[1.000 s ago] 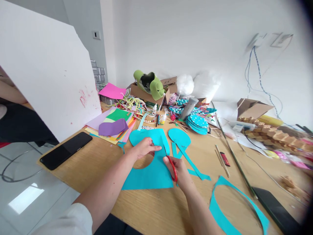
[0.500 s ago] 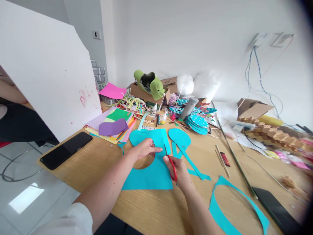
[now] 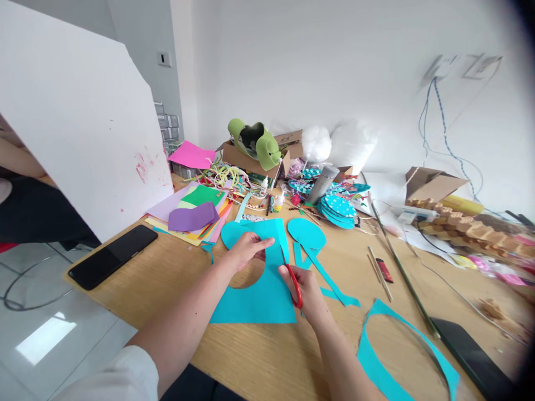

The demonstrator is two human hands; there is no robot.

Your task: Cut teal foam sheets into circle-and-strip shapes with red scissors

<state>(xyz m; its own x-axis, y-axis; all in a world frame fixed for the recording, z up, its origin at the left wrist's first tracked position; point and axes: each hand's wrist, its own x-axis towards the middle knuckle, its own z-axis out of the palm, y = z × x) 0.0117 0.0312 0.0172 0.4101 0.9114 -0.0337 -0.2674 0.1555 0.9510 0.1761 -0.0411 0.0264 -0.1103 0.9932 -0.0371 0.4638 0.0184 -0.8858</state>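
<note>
My left hand (image 3: 249,250) pinches a turquoise paper sheet (image 3: 254,307) near its upper middle, beside a round hole cut in it. The thumb lies on top; the other fingers are partly hidden under the sheet. In my right hand (image 3: 308,292) are red-handled scissors (image 3: 297,289), their blades at the sheet's right edge, where a narrow strip (image 3: 284,245) is partly parted from it. Right of the sheet lies a turquoise paper disc (image 3: 306,234) with cut strips (image 3: 328,278) beside it. Another rounded turquoise piece (image 3: 229,234) shows behind the sheet's left side.
A black phone (image 3: 113,256) lies at the left table edge, near a white board (image 3: 83,128). Coloured papers (image 3: 194,216), a metal flask (image 3: 322,185) and patterned discs (image 3: 337,210) sit behind. A turquoise paper ring (image 3: 366,348), a long stick (image 3: 403,273) and a dark phone (image 3: 470,356) are at right.
My left thumb has shifted slightly up and left on the sheet. The right hand with the scissors has stayed nearly in place, and the strip at the blades looks narrower.
</note>
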